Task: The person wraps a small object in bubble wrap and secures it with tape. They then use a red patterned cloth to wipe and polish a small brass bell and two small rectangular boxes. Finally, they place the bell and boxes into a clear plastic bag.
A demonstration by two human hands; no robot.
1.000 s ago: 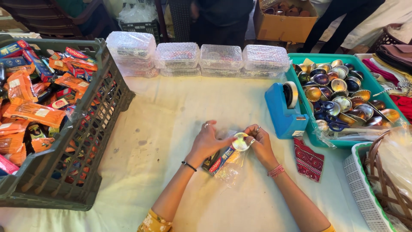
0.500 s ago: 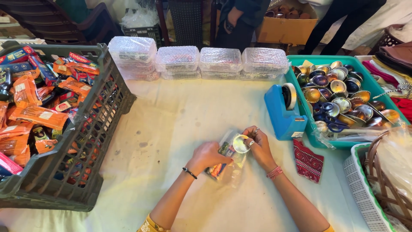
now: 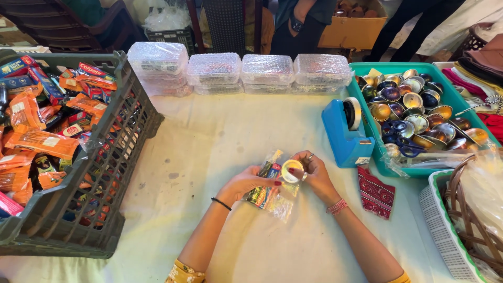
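My left hand (image 3: 245,184) grips a clear plastic bag (image 3: 272,195) with small colourful packets inside, just above the white tablecloth (image 3: 209,141). My right hand (image 3: 315,175) holds a small round shiny cup (image 3: 292,171) at the bag's upper end, thumb and fingers pressed around it. The two hands touch over the bag near the middle of the table. A black band sits on my left wrist and a pink thread on my right wrist.
A dark plastic crate (image 3: 112,157) of orange packets stands at the left. Several bubble-wrapped boxes (image 3: 267,71) line the back. A blue tape dispenser (image 3: 347,133), a teal tray (image 3: 367,107) of metal bowls, a red pouch (image 3: 376,193) and a white basket (image 3: 445,225) are at the right. People stand behind the table.
The bag has been raised and turned more upright between my hands. My left hand slid lower along it, while my right hand stayed on the cup at its top.
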